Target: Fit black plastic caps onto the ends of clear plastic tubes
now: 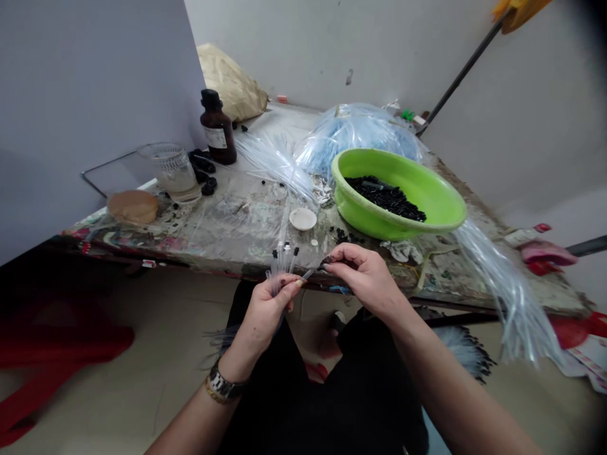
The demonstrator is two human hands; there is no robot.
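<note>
Near the front edge of the table [237,237], my left hand [265,309] is closed around a small bunch of clear thin plastic tubes [283,262]. Several of their upper ends carry small black fittings. One tube [308,273] leans out to the right between thumb and finger. At its tip, my right hand [365,278] pinches a small black fitting [325,261]; the fingers partly cover it, and how far it sits on the tube I cannot tell. Dark stains mark the right fingertips. Just beyond the hands are a small white dish [302,219] and loose black fittings [342,236].
A green basin [458,215] holds a heap of black fittings [389,199]. Bundles of clear tubes [279,164] lie behind and hang off the right edge [516,297]. At left stand a brown bottle [218,129], a glass [173,170] and a round brown lump [133,207].
</note>
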